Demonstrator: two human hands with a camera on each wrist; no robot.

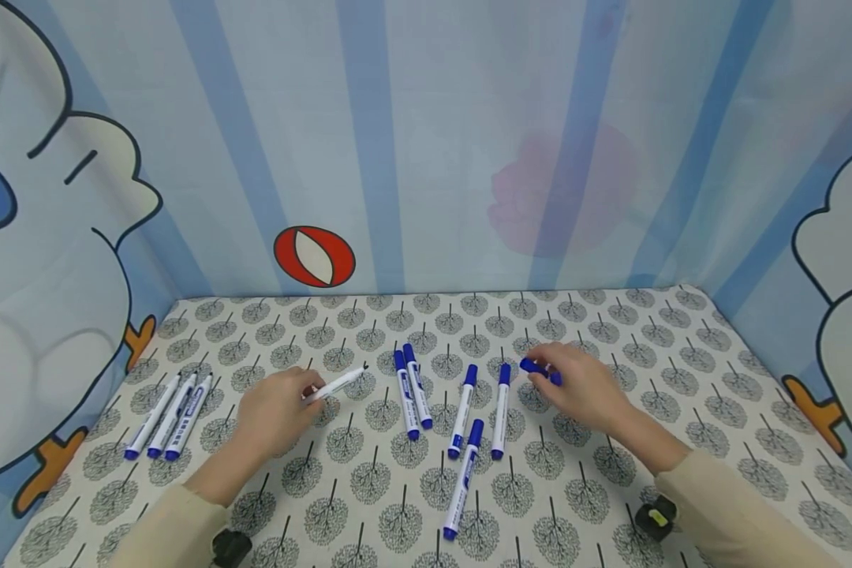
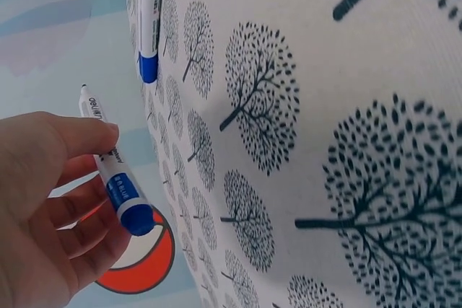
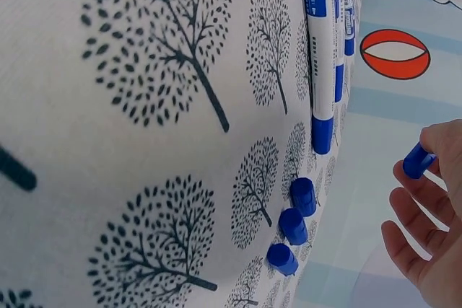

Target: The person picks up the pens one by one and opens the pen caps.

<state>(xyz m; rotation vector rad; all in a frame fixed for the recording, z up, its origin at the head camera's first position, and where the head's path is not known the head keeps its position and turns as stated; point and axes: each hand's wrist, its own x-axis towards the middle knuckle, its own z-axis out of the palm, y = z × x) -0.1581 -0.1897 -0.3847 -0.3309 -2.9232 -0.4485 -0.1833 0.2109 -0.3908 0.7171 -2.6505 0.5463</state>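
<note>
My left hand (image 1: 280, 410) pinches an uncapped whiteboard marker (image 1: 341, 383), its dark tip pointing up and right. The left wrist view shows this marker (image 2: 119, 178) between thumb and fingers, blue end toward the camera. A blue marker cap (image 3: 419, 161) is between the thumb and forefinger of my right hand (image 1: 578, 386), above the cloth. Three more blue caps (image 3: 293, 226) stand in a row on the cloth in the right wrist view; my right hand mostly hides them in the head view. Between the hands lie several capped markers (image 1: 463, 410).
Three uncapped markers (image 1: 162, 422) lie side by side at the left of the tree-patterned tablecloth (image 1: 369, 521). A striped backdrop curtain (image 1: 440, 142) with cartoon figures closes off the back and sides.
</note>
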